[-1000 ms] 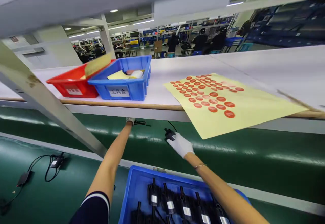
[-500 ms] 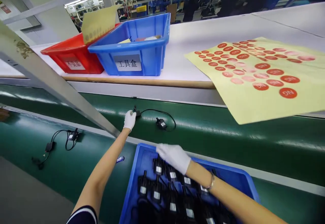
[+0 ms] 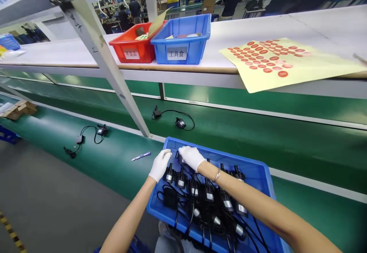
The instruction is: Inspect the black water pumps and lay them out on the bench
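Many labelled black units (image 3: 194, 188) are crowding the blue crate (image 3: 255, 172), cords tangling toward its near edge. Left hand (image 3: 160, 165) is hovering by the crate's left edge, fingers bunched narrow; can't tell if it's holding anything. Right hand (image 3: 192, 157) is apparently holding one black unit (image 3: 180, 158) just inside the far-left corner, fingers curled over it, contact partly hidden. Main risk: loose cords snagging a glove or a neighbour and tipping the row. Tight packing could also be scraping labels.

Past the crate's left edge, a slim blue-and-white tool (image 3: 141, 156) is lying on the near green bench (image 3: 123, 150), a corded unit (image 3: 102, 130) farther left. Another corded unit (image 3: 180, 123) is sitting on the far green strip (image 3: 229, 130).

Higher up, a red-sticker sheet (image 3: 283, 60) is overhanging the white table (image 3: 215, 56)'s front edge; a passing arm could be dragging it off. Red bin (image 3: 120, 52) and blue bin (image 3: 197, 50) are standing left of it.
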Tool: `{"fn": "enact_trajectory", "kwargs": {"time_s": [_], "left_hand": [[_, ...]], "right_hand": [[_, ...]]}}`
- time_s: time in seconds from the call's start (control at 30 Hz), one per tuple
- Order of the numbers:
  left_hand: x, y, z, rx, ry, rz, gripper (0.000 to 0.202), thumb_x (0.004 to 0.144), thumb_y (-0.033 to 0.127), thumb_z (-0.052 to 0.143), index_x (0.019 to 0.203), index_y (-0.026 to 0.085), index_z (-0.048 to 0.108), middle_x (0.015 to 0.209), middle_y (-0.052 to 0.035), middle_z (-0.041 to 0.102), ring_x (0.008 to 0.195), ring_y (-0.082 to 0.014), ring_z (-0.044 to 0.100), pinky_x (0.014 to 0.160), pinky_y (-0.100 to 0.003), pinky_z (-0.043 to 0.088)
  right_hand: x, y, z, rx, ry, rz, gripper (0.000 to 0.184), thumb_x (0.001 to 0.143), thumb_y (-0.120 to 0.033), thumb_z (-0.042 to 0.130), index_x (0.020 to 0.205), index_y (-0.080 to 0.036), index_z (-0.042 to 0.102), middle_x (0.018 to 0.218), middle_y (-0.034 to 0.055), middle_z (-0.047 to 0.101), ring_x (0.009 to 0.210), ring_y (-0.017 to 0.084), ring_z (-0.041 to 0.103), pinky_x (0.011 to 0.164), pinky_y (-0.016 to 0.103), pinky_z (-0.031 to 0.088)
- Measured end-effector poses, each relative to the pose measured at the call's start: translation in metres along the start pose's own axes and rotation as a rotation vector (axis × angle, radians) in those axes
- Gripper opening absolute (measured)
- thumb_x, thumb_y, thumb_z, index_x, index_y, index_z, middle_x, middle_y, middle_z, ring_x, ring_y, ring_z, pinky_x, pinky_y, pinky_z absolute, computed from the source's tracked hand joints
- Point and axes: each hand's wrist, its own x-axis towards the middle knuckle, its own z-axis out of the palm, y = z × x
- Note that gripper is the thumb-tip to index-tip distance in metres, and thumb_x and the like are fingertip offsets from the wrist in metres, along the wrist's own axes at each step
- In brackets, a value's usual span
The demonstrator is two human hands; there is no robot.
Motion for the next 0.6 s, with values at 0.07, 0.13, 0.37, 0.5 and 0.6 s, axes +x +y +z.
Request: {"fn": "enact_trajectory", "kwargs": {"time_s": [0.07,0.13,0.37,0.5,0.6], "left_hand": [[-0.002,0.01,-0.001,-0.089,-0.093,-0.013,0.035,0.098,0.037,0.05,0.125,0.018,0.062,0.132,-0.0131,0.066,0.121,-0.0225,0.062,0.11,-0.04,0.046],[-0.009,0.027,-0.004,-0.187,-0.229,-0.018,0.045,0.1,0.046,0.044,0.133,0.018,0.058,0.133,-0.0134,0.065,0.116,-0.022,0.064,0.104,-0.039,0.051],[-0.089,0.069,-0.028,-0.436,-0.626,-0.065,0.074,0.088,0.079,0.042,0.115,0.014,0.067,0.084,-0.0099,0.072,0.054,-0.0165,0.061,0.047,-0.03,0.05],[-0.164,0.046,-0.038,-0.746,-0.629,-0.151,0.063,0.087,0.074,0.054,0.108,0.016,0.067,0.07,-0.0021,0.064,0.041,-0.0091,0.048,0.038,-0.022,0.036],[-0.231,0.006,-0.047,-1.051,-0.621,-0.337,0.064,0.082,0.075,0.06,0.104,0.015,0.07,0.071,-0.0009,0.061,0.036,-0.0046,0.037,0.034,-0.021,0.027]], "right_hand": [[-0.023,-0.007,-0.03,-0.049,0.081,-0.014,0.023,0.104,-0.03,0.054,0.109,-0.011,0.066,0.105,0.0089,0.069,0.094,0.021,0.068,0.082,0.037,0.056],[-0.048,-0.017,-0.063,-0.083,0.16,-0.062,0.031,0.108,-0.03,0.041,0.108,-0.01,0.065,0.103,0.013,0.069,0.094,0.024,0.067,0.077,0.034,0.051],[-0.124,-0.065,-0.13,-0.027,0.248,-0.317,0.037,0.108,-0.036,0.038,0.101,-0.015,0.068,0.095,0.0097,0.07,0.09,0.022,0.065,0.07,0.028,0.04],[-0.148,-0.083,-0.101,0.428,0.207,-0.262,0.029,0.101,-0.038,0.049,0.107,-0.018,0.068,0.102,0.0056,0.073,0.095,0.02,0.065,0.086,0.03,0.046],[-0.176,-0.11,-0.04,0.736,0.077,-0.252,0.032,0.1,-0.027,0.042,0.115,-0.019,0.068,0.113,0.0054,0.073,0.101,0.017,0.067,0.089,0.027,0.051]]}}
